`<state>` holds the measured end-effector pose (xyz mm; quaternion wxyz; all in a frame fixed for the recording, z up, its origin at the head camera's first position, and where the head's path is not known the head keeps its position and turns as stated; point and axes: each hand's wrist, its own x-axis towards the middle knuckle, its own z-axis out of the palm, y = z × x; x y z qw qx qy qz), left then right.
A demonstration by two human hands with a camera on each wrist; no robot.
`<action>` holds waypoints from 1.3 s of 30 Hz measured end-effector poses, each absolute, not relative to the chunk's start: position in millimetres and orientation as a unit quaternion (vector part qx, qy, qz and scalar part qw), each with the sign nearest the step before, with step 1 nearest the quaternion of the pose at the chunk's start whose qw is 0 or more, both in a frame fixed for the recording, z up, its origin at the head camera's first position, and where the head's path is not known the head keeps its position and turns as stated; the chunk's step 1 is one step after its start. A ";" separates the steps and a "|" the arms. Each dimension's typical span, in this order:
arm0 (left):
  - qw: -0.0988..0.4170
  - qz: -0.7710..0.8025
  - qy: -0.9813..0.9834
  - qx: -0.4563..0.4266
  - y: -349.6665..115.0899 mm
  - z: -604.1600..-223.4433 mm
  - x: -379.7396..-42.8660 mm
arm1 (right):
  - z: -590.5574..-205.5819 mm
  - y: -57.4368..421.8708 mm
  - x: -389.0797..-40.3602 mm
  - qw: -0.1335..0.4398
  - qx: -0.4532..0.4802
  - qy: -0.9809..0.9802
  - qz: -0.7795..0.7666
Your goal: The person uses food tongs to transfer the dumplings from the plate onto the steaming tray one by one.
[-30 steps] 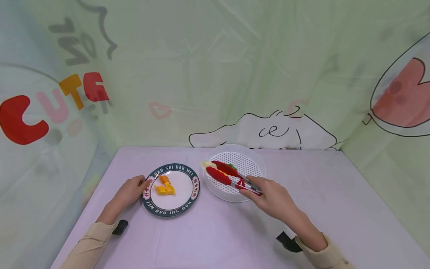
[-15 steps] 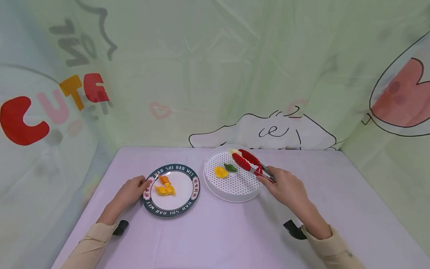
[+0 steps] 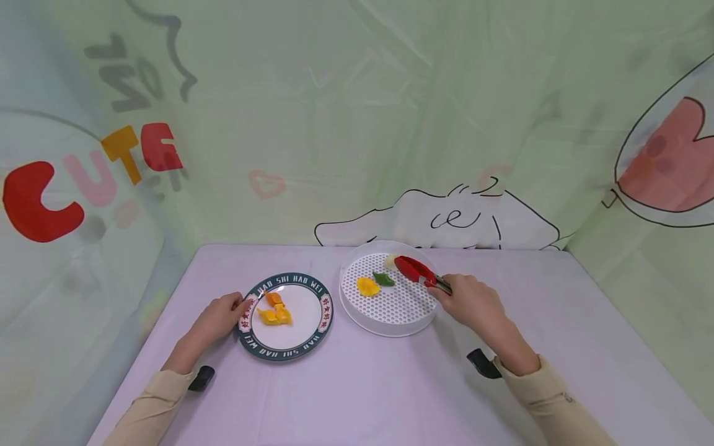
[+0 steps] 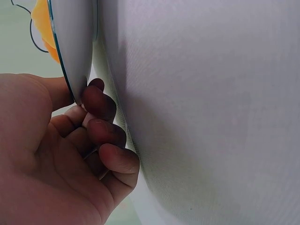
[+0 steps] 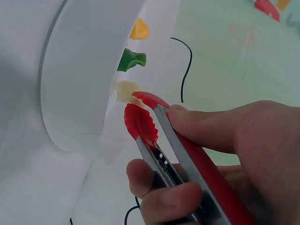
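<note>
My left hand (image 3: 219,316) pinches the left rim of a plate (image 3: 301,291), white with a dark green lettered border. In the left wrist view the thumb is above the rim and curled fingers are below it. Small yellow and orange dumpling-shaped pieces (image 3: 274,316) lie on the plate. In my right hand (image 3: 474,303) are metal tongs (image 3: 415,271) with red scalloped tips. Those tips reach down to a pale dumpling-shaped piece (image 5: 125,90) in a round white steamer basket (image 3: 385,331). Yellow (image 3: 368,286) and green (image 3: 383,279) pieces sit beside it on the perforated bottom.
Plate and basket stand side by side on a table with a pale lilac cloth (image 3: 357,396). A printed pale green curtain (image 3: 334,124) rises behind the table's back edge and along the sides. Black wrist straps (image 3: 483,364) hang at both cuffs.
My right hand has carried the pale piece in the tongs rightward over the basket and lowered it near the back, uncovering the yellow and green pieces. The left hand stays on the plate.
</note>
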<state>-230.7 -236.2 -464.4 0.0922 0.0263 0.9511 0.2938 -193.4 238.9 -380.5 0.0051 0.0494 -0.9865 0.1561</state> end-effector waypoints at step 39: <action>0.092 0.295 0.951 0.025 -237.1 -465.4 -231.2 | -366.4 241.2 -177.5 -0.057 0.001 -0.991 0.119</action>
